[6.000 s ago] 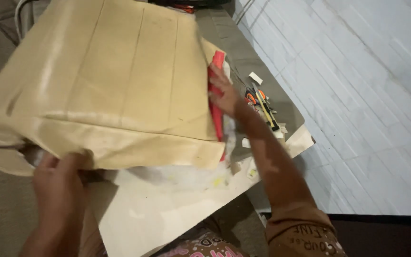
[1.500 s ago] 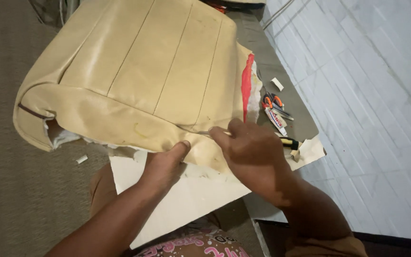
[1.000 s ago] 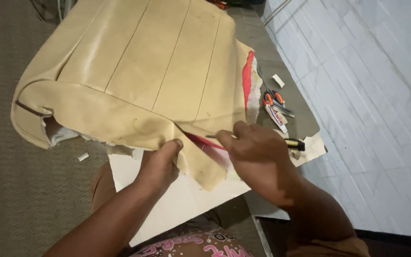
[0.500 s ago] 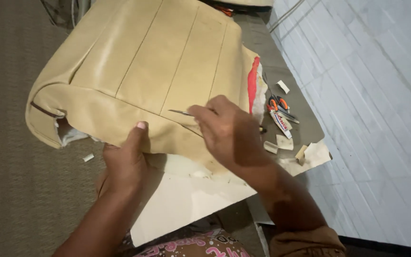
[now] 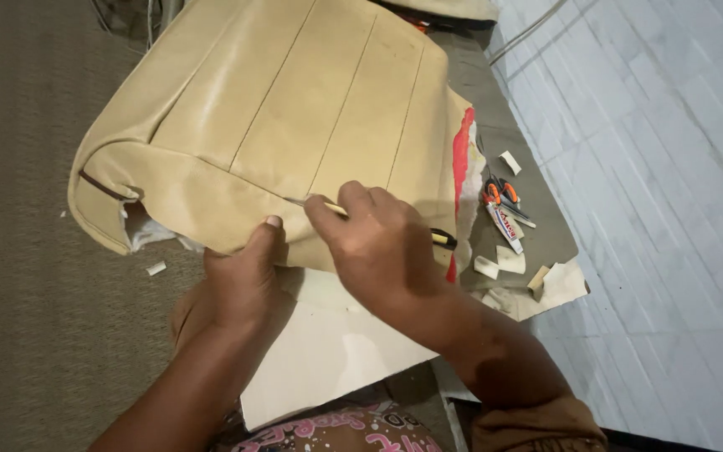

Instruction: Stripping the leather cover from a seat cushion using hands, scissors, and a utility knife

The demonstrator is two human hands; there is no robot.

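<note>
A beige leather seat cushion cover [image 5: 294, 125] with stitched panels lies across a low work surface, white foam showing at its left corner and red material along its right edge. My left hand [image 5: 244, 272] presses on the cover's near edge, thumb on the leather. My right hand [image 5: 374, 243] grips a thin tool with a pale handle and a metal tip [image 5: 299, 201]. The tip touches a seam on the cover's front face.
A cream sheet [image 5: 336, 351] lies under the cover's near edge. Orange-handled scissors [image 5: 499, 194], a small tube [image 5: 504, 226] and foam scraps [image 5: 495, 266] rest on a grey mat at the right. White tiled floor lies further right, brown carpet to the left.
Over the last seconds both hands left the lifted lower edge of the cover. The flap is down now, and my right hand has brought the thin tool up to the seam.
</note>
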